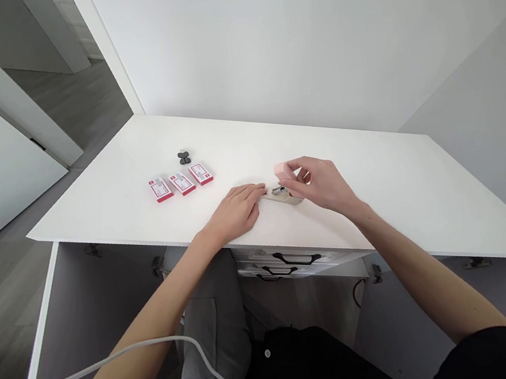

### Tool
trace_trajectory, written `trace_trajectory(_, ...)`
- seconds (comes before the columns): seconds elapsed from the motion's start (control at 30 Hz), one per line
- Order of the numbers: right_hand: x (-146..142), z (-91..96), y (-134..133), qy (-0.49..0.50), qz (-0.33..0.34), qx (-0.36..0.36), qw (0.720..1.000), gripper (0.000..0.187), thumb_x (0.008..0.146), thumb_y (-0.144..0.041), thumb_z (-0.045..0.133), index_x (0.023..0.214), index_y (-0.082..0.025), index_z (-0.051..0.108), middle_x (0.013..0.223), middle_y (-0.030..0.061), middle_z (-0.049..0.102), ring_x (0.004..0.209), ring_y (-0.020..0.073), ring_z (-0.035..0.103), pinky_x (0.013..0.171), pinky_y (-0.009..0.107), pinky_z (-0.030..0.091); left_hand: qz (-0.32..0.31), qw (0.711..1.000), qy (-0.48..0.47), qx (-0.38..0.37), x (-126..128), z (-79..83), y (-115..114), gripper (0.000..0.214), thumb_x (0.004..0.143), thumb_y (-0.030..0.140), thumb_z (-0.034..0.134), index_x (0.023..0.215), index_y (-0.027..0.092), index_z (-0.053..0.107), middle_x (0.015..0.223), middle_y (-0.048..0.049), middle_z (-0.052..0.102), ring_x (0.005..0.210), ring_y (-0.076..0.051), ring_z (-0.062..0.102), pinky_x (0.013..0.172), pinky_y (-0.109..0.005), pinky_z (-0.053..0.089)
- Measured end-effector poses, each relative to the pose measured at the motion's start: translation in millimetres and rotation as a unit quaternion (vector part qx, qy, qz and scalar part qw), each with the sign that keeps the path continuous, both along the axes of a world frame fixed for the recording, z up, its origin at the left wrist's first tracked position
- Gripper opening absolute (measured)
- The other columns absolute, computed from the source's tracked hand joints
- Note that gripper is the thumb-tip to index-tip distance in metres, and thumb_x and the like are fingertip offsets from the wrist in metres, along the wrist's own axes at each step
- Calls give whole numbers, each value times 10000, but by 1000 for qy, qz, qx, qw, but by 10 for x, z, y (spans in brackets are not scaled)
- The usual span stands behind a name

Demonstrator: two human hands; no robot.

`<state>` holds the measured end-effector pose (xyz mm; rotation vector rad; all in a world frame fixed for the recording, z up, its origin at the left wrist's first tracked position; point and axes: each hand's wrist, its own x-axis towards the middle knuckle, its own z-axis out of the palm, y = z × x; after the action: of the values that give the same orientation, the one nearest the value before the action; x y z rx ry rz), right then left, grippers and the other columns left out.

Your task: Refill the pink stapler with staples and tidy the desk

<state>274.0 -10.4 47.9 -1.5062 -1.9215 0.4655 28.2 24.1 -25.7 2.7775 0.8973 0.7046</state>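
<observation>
Resting palm down on the white tabletop (405,192), the left hand (236,210) lies over the left end of a beige base (290,198), its fingers close together; whether they grip the base or only lie on it, I cannot tell. The base is near the front edge of the tabletop, and a small metal part (278,191) shows on it between the two hands. The right hand (322,183) is over the base's right end, thumb and forefinger clamped on a pink piece (284,172) raised above it; whether the piece is joined to the base is hidden by the fingers. Well to the left, three red and white boxes (182,183) lie in a slanting row, just beside one another, with a small black clip (184,156) behind them. Below the tabletop's front edge are drawers with black handles (297,258), and a white cable (138,344) crosses in front of the left forearm
</observation>
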Motion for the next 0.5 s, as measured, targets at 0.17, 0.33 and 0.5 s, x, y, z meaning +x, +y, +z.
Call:
trace_trajectory(0.17, -25, -15, 17, -17, 11, 2, 1000, 246, 990, -488, 667, 1009, -255, 746, 1065, 65, 786, 767, 227, 691, 757, 419, 572, 1, 1000, -2, 0, -4, -9, -4, 437, 1043, 153, 421, 1428, 158, 627, 1543, -123, 651, 1441, -289, 603, 1231, -516, 471)
trace_trajectory(0.33, -40, -16, 34, -24, 13, 0, 1000, 229, 980, -475, 677, 1004, -256, 740, 1046, 61, 781, 770, 232, 698, 767, 410, 559, 1, 1000, -5, -3, -7, -8, -7, 461, 1041, 157, 425, 1454, 185, 628, 1549, -126, 644, 1439, -290, 601, 1227, -533, 471)
trace_trajectory(0.5, -44, -28, 56, -37, 16, 1, 999, 235, 978, -482, 688, 1007, -257, 747, 1055, 62, 782, 781, 239, 703, 781, 408, 553, 1, 1000, -6, -4, -9, -4, -13, 456, 1045, 153, 424, 1450, 182, 632, 1550, -124, 644, 1435, -285, 604, 1227, -522, 471)
